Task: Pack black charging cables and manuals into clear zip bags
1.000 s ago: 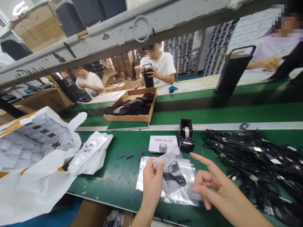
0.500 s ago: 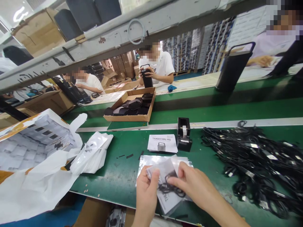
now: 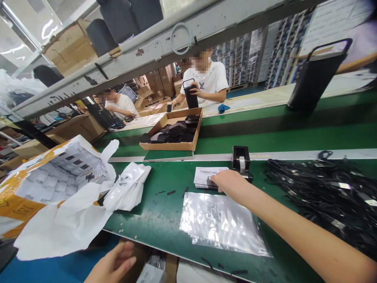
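Note:
My right hand (image 3: 231, 182) reaches over the stack of printed booklets (image 3: 202, 176). Its fingers are closed at the stack's right edge, one on the top booklet and one at the near edge. Just below that lie clear plastic bags (image 3: 216, 222), flat on the green table. Past the table's front edge, low in the view, my left hand (image 3: 113, 263) is open with nothing in it, fingers loosely curved. Beneath the edge, right of this hand, a bag with pale contents (image 3: 151, 272) shows in part.
A black tape dispenser (image 3: 240, 161) stands behind my right hand. Many black cables (image 3: 321, 192) are heaped at right. At left are white pouches (image 3: 128, 186) and an opened carton (image 3: 23, 210). A shallow box (image 3: 171, 146) holds dark pads. Co-workers sit across the bench.
The bag with a booklet and cable has left my hands. My left hand has moved left and down past the table edge. My right hand has moved up to the booklets.

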A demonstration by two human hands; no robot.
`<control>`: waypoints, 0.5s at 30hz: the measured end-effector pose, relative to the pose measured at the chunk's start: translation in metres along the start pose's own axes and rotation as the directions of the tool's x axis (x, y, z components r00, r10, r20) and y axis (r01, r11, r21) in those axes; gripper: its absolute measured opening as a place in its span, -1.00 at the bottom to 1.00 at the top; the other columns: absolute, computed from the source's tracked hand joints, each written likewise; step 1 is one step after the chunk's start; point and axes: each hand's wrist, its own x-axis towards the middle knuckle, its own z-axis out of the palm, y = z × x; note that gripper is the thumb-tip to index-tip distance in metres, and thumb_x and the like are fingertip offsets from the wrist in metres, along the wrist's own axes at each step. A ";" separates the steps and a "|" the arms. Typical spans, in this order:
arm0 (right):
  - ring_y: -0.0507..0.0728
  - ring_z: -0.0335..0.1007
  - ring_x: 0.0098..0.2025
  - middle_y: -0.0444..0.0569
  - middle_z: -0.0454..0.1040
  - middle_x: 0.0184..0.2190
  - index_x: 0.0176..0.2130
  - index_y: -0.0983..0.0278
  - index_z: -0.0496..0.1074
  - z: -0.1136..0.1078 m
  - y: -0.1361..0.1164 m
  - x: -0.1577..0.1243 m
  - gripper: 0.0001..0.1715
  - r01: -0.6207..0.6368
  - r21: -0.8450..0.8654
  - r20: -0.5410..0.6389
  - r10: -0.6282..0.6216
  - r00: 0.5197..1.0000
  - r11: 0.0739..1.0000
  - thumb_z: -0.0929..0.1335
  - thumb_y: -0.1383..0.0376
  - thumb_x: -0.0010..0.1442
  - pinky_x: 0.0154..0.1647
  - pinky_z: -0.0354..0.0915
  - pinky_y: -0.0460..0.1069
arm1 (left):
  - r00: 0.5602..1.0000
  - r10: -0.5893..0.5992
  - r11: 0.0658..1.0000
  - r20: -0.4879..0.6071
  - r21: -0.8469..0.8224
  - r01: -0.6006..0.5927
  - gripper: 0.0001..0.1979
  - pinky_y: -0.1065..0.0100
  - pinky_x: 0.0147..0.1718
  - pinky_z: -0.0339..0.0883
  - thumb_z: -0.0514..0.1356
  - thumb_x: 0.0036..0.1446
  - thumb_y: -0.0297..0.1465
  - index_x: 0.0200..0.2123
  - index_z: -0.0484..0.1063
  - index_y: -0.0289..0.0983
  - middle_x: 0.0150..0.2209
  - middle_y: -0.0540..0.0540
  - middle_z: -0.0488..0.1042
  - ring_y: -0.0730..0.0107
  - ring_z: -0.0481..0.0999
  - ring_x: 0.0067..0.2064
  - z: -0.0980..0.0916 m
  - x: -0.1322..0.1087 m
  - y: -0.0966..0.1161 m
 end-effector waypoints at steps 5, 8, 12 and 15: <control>0.10 0.44 -0.42 -0.01 0.52 -0.47 -0.44 0.30 0.47 -0.021 -0.005 -0.009 -0.82 0.046 0.001 -0.026 -0.046 0.999 0.999 0.30 0.41 0.17 -0.36 0.30 0.02 | 0.989 -0.031 0.979 0.147 -0.195 0.059 -0.64 0.37 -0.39 0.36 0.26 -0.08 -0.08 -0.33 0.54 -0.24 -0.43 -0.09 0.60 0.32 0.54 -0.41 0.060 0.009 0.042; 0.16 0.45 -0.25 -0.01 0.57 -0.33 -0.34 0.23 0.50 -0.019 -0.027 -0.045 -0.77 0.148 0.041 -0.096 -0.144 0.985 0.988 0.27 0.45 0.17 -0.20 0.25 0.06 | 0.942 -0.035 0.847 0.333 -0.490 0.205 -0.43 0.25 -0.19 0.37 0.19 -0.06 0.02 -0.17 0.51 -0.34 -0.17 -0.30 0.55 0.15 0.55 -0.19 0.116 0.018 0.065; 0.26 0.32 0.00 0.09 0.42 0.00 -0.10 0.20 0.45 0.002 -0.035 -0.102 -0.68 0.087 0.384 -0.367 0.065 0.928 0.919 0.29 0.16 0.16 -0.03 0.23 0.14 | 0.918 0.117 0.849 0.378 -0.518 0.106 -0.57 0.32 -0.31 0.38 0.31 -0.07 -0.18 -0.20 0.51 -0.37 -0.29 -0.23 0.58 0.21 0.55 -0.29 0.167 0.028 0.083; 0.19 0.44 -0.32 0.06 0.51 -0.25 -0.13 0.22 0.44 0.012 -0.014 -0.135 -0.59 -0.218 0.754 -0.111 0.448 0.887 0.619 0.28 0.05 0.12 -0.33 0.37 0.05 | 0.870 0.174 0.908 0.461 -0.418 0.040 -0.60 0.34 -0.42 0.36 0.27 -0.03 -0.16 -0.24 0.52 -0.37 -0.41 -0.17 0.57 0.29 0.52 -0.42 0.187 0.027 0.094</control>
